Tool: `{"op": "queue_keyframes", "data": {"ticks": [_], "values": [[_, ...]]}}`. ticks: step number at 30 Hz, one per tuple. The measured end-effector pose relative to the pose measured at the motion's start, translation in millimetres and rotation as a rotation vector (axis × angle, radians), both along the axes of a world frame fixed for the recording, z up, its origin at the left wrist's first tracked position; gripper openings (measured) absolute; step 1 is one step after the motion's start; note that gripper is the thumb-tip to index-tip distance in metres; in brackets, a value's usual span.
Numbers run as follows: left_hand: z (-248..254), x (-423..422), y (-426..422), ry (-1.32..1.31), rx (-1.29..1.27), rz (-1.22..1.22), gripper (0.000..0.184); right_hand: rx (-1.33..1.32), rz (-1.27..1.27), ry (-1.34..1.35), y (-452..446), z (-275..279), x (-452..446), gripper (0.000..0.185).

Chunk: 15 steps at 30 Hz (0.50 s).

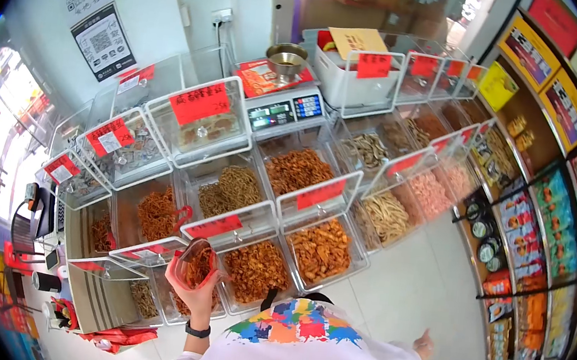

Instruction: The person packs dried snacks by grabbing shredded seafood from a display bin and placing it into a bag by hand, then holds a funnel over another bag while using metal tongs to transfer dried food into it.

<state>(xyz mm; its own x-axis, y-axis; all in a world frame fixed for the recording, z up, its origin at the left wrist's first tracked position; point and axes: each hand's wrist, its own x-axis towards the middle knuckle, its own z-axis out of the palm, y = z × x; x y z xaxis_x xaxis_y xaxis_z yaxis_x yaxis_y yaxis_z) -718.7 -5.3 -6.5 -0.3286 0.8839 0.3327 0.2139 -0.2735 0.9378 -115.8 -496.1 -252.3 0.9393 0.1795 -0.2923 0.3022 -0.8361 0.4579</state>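
Note:
My left hand (196, 299), with a black watch (197, 330) on the wrist, is closed around a small clear container (196, 266). Reddish-brown dried strips show inside it. It is held up over the front row of bins, beside a bin of orange-brown dried snack (255, 272). Low at my right side hangs my right hand (424, 343), holding nothing, one finger stretched out. Near the left hand are a bin of red shredded snack (157, 212) and a bin of orange chunky pieces (320, 251).
Several lidded clear bins with red labels stand in rows. A digital scale (286, 112) and a metal bowl (287, 60) sit behind them, near a white tub (358, 82). Shelves of packaged goods (537, 227) line the right. Tiled floor (408, 277) shows between.

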Motion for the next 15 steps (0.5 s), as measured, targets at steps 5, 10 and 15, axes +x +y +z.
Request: {"op": "queue_keyframes", "data": {"ticks": [5, 10, 15], "values": [[8, 12, -40, 0.035, 0.013, -0.047, 0.096, 0.733, -0.753, 0.097, -31, 40, -24, 0.107], [13, 33, -116, 0.017, 0.089, -0.010, 0.097, 1.064, -0.180, 0.112, 57, 16, 51, 0.084], [20, 67, -216, 0.055, 0.064, 0.102, 0.094, 1.936, -0.456, 2.279, 271, 222, -67, 0.073]]}}
